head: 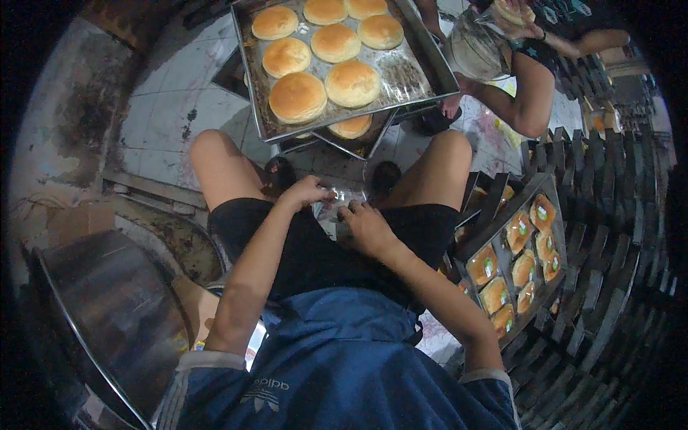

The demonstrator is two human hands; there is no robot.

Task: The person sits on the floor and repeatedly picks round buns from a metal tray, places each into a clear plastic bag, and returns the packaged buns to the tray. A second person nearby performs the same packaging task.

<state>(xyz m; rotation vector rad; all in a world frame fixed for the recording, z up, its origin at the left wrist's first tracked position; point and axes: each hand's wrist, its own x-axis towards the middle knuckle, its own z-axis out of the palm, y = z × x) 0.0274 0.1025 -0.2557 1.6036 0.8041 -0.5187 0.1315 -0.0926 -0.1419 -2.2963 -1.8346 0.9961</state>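
Observation:
Between my knees my left hand (309, 192) pinches the edge of a clear plastic bag (339, 200), low over my lap. On the bag's other side my right hand (366, 227) has its fingertips at the plastic; whether it grips the bag is hard to tell. Past my knees, a metal baking tray (424, 97) holds several round golden buns (298, 98), unwrapped, with its right part bare. It rests above another tray (371, 145) set at an angle, which also carries buns.
To my right a tilted tray (556, 209) holds several bagged, labelled buns (482, 266), beside tall stacks of dark trays (586, 269). A large metal vessel (113, 290) stands at left. Another person's arm (570, 45) and leg (529, 97) are at upper right, near a bucket (475, 45).

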